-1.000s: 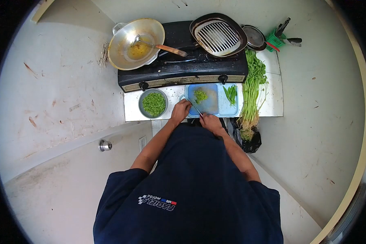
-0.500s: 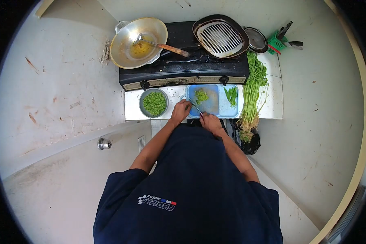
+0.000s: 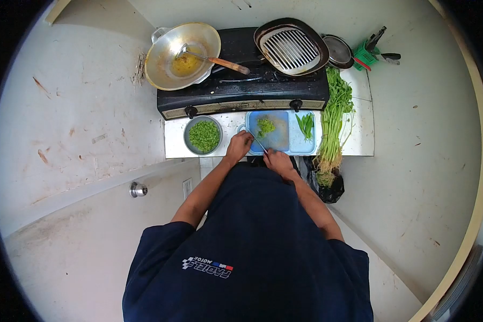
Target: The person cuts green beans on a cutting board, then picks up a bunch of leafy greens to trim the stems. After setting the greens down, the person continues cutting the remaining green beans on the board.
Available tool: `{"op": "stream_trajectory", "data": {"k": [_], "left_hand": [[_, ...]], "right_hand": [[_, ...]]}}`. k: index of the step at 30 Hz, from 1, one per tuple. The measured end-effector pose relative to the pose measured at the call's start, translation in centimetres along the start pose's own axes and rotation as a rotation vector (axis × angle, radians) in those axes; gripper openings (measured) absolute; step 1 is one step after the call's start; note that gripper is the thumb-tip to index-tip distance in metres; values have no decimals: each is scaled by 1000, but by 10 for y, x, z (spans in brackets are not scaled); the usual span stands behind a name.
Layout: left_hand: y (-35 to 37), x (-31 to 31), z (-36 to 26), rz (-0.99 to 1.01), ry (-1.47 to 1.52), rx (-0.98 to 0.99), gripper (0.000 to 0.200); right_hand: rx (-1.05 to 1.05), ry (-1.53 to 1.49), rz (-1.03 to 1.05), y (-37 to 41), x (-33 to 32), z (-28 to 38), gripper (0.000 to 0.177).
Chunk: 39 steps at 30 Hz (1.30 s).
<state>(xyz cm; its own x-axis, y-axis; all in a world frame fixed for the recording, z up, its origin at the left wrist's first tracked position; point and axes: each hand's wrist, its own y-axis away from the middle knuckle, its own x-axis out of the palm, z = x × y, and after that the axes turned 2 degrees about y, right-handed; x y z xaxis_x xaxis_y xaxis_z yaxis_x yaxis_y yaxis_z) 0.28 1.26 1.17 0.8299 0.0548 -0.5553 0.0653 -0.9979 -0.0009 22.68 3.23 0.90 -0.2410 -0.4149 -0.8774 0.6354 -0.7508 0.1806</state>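
Observation:
My right hand (image 3: 278, 162) is closed around the handle of a knife (image 3: 260, 143) at the front edge of the blue cutting board (image 3: 280, 143). Its thin blade slants up and left across the board's left part. My left hand (image 3: 240, 146) is at the board's left edge, fingers bent together close to the blade's tip; whatever they hold is hidden. Just beyond the blade lies a small heap of chopped greens (image 3: 265, 126). On the board's right part rest several long green pieces (image 3: 305, 126). Left of my left hand stands a grey bowl (image 3: 186, 140) filled with finely chopped greens (image 3: 204, 136).
Behind the board is a black stove (image 3: 236, 99) carrying a wok (image 3: 161, 68) with a wooden-handled ladle (image 3: 228, 64) and a grill pan (image 3: 262, 38). A rooted bunch of greens (image 3: 333, 121) hangs over the counter's front edge. A green basket (image 3: 364, 55) holds utensils.
Both hands and the knife stay in almost the same place. The heap of chopped greens and the bowl look unchanged.

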Motion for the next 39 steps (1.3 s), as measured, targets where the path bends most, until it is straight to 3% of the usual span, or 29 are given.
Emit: {"op": "stream_trajectory", "data": {"k": [14, 20, 35, 39], "left_hand": [[3, 3, -1, -36, 75, -66, 10], [0, 7, 11, -28, -36, 38, 9], [1, 6, 0, -21, -37, 67, 9], [7, 3, -2, -16, -59, 112, 11]], "right_hand": [[24, 2, -41, -1, 1, 1, 35], [18, -41, -24, -2, 2, -4, 35], [-71, 2, -56, -12, 7, -2, 34], [-2, 41, 48, -7, 0, 0, 33]]}}
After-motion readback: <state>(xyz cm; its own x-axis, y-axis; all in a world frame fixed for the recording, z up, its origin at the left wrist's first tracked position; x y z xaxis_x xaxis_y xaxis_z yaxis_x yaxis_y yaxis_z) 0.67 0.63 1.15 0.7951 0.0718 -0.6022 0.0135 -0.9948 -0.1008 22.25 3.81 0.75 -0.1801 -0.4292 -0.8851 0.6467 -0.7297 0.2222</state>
